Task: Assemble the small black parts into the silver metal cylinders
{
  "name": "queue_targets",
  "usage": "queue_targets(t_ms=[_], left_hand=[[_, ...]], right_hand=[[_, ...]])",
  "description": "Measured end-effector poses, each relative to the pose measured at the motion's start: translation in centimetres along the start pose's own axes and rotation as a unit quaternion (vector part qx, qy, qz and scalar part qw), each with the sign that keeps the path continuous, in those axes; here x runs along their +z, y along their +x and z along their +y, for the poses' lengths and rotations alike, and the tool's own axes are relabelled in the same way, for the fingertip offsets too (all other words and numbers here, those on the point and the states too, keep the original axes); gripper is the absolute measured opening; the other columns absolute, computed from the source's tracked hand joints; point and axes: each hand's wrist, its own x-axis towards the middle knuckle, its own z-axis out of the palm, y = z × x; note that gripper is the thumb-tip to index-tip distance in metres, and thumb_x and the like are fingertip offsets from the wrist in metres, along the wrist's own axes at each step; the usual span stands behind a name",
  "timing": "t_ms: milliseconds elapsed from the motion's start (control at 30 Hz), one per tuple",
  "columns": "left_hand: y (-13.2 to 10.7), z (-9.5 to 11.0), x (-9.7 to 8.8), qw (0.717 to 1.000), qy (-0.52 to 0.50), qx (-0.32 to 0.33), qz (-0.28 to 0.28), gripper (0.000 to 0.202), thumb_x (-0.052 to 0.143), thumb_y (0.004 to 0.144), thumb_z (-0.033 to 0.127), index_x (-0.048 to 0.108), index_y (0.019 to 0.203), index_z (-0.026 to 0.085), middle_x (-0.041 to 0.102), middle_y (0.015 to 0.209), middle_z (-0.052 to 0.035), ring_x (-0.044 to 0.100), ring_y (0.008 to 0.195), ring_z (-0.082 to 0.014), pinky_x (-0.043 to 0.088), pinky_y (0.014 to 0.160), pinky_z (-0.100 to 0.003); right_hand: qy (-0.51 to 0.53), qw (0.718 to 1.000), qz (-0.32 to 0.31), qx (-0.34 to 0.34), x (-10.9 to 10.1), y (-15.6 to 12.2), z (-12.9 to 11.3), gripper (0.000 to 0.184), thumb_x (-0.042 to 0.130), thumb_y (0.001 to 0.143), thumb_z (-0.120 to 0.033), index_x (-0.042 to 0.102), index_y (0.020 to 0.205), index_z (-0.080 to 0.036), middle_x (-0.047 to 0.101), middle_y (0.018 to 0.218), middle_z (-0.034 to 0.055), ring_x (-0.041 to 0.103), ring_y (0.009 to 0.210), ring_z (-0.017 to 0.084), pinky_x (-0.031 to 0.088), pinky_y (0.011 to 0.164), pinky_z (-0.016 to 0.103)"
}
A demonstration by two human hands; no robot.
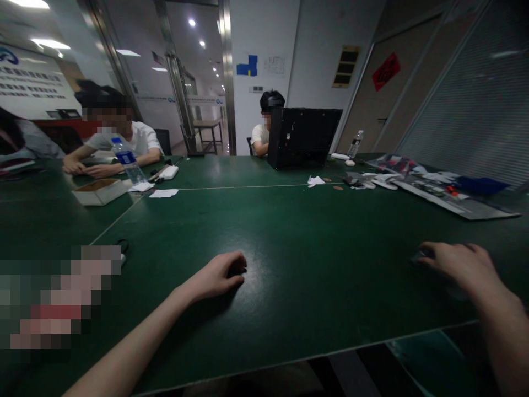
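Note:
My left hand (225,273) rests on the green table (289,231) near the middle. Its fingers curl loosely and the thumb stands apart from them, with no object visible between. Over at the right, my right hand (463,264) is closed, palm down, around a see-through, dark-looking thing (419,255) low on the tabletop. Only the end of that thing shows past the fingers; blur and the hand hide its kind.
A white box (99,193) and a water bottle (129,160) stand far left, near a seated person. Behind a black case (306,138) sits another person. Papers and a board with small parts (450,190) lie at the right. A blurred-out object (78,286) is at near left.

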Motion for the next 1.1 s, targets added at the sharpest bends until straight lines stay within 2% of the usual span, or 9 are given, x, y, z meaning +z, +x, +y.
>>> queue_targets(t_ms=[67, 100, 200, 300, 500, 633, 767, 867, 1100], left_hand=[[0.0, 0.1, 0.0, 1.000, 0.005, -0.001, 0.002, 0.022, 0.058, 0.082, 0.028, 0.057, 0.102, 0.019, 0.063, 0.102, -0.0051, 0.060, 0.092, -0.0197, 0.048, 0.082, -0.033], [0.0, 0.2, -0.1, 1.000, 0.007, -0.002, 0.002, 0.022, 0.058, 0.082, 0.028, 0.057, 0.102, 0.019, 0.063, 0.102, -0.0051, 0.060, 0.092, -0.0198, 0.048, 0.082, -0.033], [-0.1, 0.3, -0.1, 1.000, 0.009, -0.001, -0.001, 0.021, 0.058, 0.082, 0.028, 0.057, 0.102, 0.019, 0.063, 0.101, -0.0050, 0.060, 0.092, -0.0197, 0.048, 0.082, -0.033], [-0.1, 0.2, -0.1, 1.000, 0.007, 0.002, 0.001, 0.021, 0.058, 0.082, 0.027, 0.057, 0.101, 0.019, 0.063, 0.101, -0.0051, 0.060, 0.091, -0.0196, 0.048, 0.082, -0.032], [0.0, 0.0, 0.0, 1.000, 0.009, -0.006, 0.001, 0.022, 0.058, 0.082, 0.029, 0.056, 0.101, 0.019, 0.062, 0.101, -0.0050, 0.059, 0.091, -0.0202, 0.047, 0.081, -0.032], [0.0, -0.1, 0.0, 1.000, 0.002, 0.008, 0.004, 0.022, 0.058, 0.081, 0.027, 0.056, 0.101, 0.019, 0.062, 0.100, -0.0049, 0.059, 0.090, -0.0195, 0.047, 0.081, -0.031], [0.0, -0.2, 0.0, 1.000, 0.013, 0.009, 0.005, 0.021, 0.056, 0.082, 0.028, 0.056, 0.100, 0.019, 0.062, 0.098, -0.0047, 0.058, 0.088, -0.0188, 0.047, 0.080, -0.030], [0.0, -0.3, 0.0, 1.000, 0.021, 0.011, 0.007, 0.021, 0.055, 0.082, 0.029, 0.055, 0.101, 0.018, 0.062, 0.096, -0.0045, 0.058, 0.085, -0.0183, 0.046, 0.077, -0.029], [-0.2, 0.2, 0.0, 1.000, 0.010, 0.013, 0.005, 0.020, 0.054, 0.083, 0.031, 0.056, 0.099, 0.018, 0.063, 0.094, -0.0040, 0.058, 0.083, -0.0184, 0.046, 0.074, -0.028]], right_hand=[[-0.025, 0.992, -0.124, -0.022, -0.2, -0.3, -0.9, 0.019, 0.070, 0.065, -0.031, 0.074, 0.079, -0.019, 0.069, 0.072, 0.0154, 0.063, 0.064, 0.025, 0.033, 0.065, 0.040], [-0.038, 0.987, -0.149, -0.036, -0.5, -0.5, -1.7, 0.021, 0.066, 0.070, -0.030, 0.073, 0.086, -0.018, 0.069, 0.079, 0.0164, 0.064, 0.070, 0.027, 0.034, 0.067, 0.040], [-0.040, 0.989, -0.102, -0.103, -1.6, -1.7, -5.9, 0.028, 0.055, 0.078, -0.030, 0.068, 0.100, -0.017, 0.068, 0.088, 0.0166, 0.063, 0.080, 0.029, 0.037, 0.069, 0.040], [0.065, 0.975, -0.067, -0.202, -3.4, -3.4, -12.4, 0.031, 0.056, 0.079, -0.031, 0.064, 0.106, -0.018, 0.067, 0.097, 0.0123, 0.062, 0.086, 0.027, 0.042, 0.074, 0.038], [0.255, 0.874, -0.103, -0.401, -6.4, -7.4, -26.1, 0.026, 0.060, 0.081, -0.031, 0.063, 0.106, -0.022, 0.065, 0.102, 0.0057, 0.057, 0.098, 0.023, 0.039, 0.092, 0.041], [0.289, 0.812, -0.157, -0.483, -5.8, -8.7, -31.7, 0.036, 0.062, 0.079, -0.023, 0.058, 0.114, -0.020, 0.064, 0.106, 0.0069, 0.055, 0.101, 0.022, 0.038, 0.093, 0.039], [0.323, 0.746, -0.222, -0.538, -3.8, -9.1, -34.3, 0.031, 0.064, 0.078, -0.028, 0.060, 0.107, -0.018, 0.064, 0.100, 0.0064, 0.056, 0.096, 0.020, 0.040, 0.088, 0.035], [0.383, 0.715, -0.261, -0.524, -2.2, -9.5, -34.9, 0.032, 0.065, 0.077, -0.032, 0.059, 0.104, -0.017, 0.063, 0.098, 0.0050, 0.057, 0.089, 0.016, 0.043, 0.081, 0.029], [0.428, 0.724, -0.272, -0.467, -0.3, -10.8, -34.9, 0.035, 0.067, 0.075, -0.032, 0.057, 0.105, -0.017, 0.063, 0.096, 0.0032, 0.058, 0.085, 0.015, 0.043, 0.075, 0.026]])
